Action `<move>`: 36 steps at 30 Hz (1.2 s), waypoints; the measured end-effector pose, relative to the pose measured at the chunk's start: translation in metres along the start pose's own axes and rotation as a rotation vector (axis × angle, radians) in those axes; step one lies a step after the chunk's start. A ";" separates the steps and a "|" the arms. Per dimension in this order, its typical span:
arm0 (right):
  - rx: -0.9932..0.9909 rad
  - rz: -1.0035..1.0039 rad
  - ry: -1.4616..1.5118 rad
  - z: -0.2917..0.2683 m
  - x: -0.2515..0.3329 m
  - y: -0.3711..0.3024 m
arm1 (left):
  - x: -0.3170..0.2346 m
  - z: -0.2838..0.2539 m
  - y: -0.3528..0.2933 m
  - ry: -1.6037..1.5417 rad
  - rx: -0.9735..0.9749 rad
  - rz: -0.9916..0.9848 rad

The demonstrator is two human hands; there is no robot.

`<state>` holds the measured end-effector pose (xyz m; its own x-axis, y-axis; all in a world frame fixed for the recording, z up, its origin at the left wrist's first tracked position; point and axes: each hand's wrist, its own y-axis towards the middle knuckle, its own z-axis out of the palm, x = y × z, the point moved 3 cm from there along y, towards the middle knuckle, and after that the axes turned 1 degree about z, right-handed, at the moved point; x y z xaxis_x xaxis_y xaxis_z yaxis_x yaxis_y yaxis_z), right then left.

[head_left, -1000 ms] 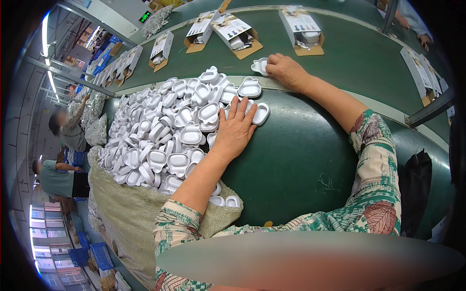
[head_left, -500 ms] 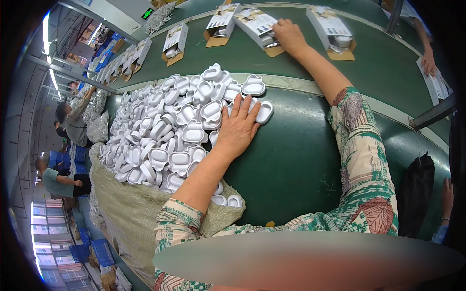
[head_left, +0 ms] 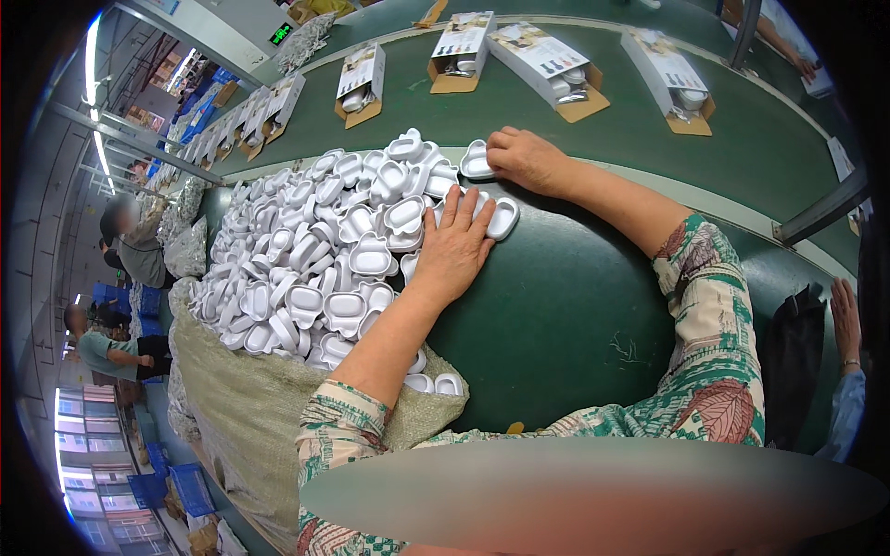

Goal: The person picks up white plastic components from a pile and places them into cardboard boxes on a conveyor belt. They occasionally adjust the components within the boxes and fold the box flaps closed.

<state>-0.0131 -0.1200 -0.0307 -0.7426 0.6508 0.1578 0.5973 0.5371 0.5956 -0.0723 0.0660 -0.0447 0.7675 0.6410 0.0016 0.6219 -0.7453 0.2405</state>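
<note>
A heap of white plastic dish-shaped parts (head_left: 306, 246) covers the left of the green table. My left hand (head_left: 454, 246) lies flat on the heap's right edge with its fingers spread, over several of the parts. At the heap's upper right corner, my right hand (head_left: 530, 162) has its fingers closed on the edge of a single white plastic part (head_left: 476, 159). Beyond the table's pale rim, an opened carton (head_left: 547, 65) on the green conveyor belt holds white pieces and a silvery item that I cannot make out.
More open cartons (head_left: 669, 79) stand in a row along the belt (head_left: 399, 125). A woven sack (head_left: 250, 398) lies under the heap. A metal post (head_left: 825, 206) rises at the right, near a black cloth item (head_left: 797, 361) and another person's hand (head_left: 845, 320). Other people stand at the far left.
My right hand has come back from a carton on the belt to the white part at the heap's corner. The cartons have shifted right along the belt. My left hand stays put.
</note>
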 end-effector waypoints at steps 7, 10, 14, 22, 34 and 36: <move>-0.019 0.097 -0.353 -0.006 -0.055 0.031 | 0.000 -0.002 -0.001 0.005 0.010 -0.005; -0.034 0.199 -0.427 -0.006 -0.092 0.050 | 0.000 0.000 -0.001 0.003 0.012 -0.007; -0.049 0.370 -0.577 -0.005 -0.130 0.063 | 0.001 -0.004 -0.002 -0.007 0.009 -0.008; -0.257 0.413 -0.510 -0.004 -0.119 0.053 | 0.000 -0.002 0.000 -0.019 0.020 -0.015; -0.038 0.063 -0.082 0.078 -0.011 0.106 | -0.003 -0.003 0.001 -0.010 -0.001 0.001; -0.154 0.099 -0.112 0.061 -0.024 0.098 | -0.002 -0.002 0.001 0.000 0.008 0.006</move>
<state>0.0814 -0.0502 -0.0243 -0.6393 0.7564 0.1383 0.6061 0.3851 0.6959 -0.0735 0.0643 -0.0422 0.7715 0.6362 0.0028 0.6182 -0.7506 0.2332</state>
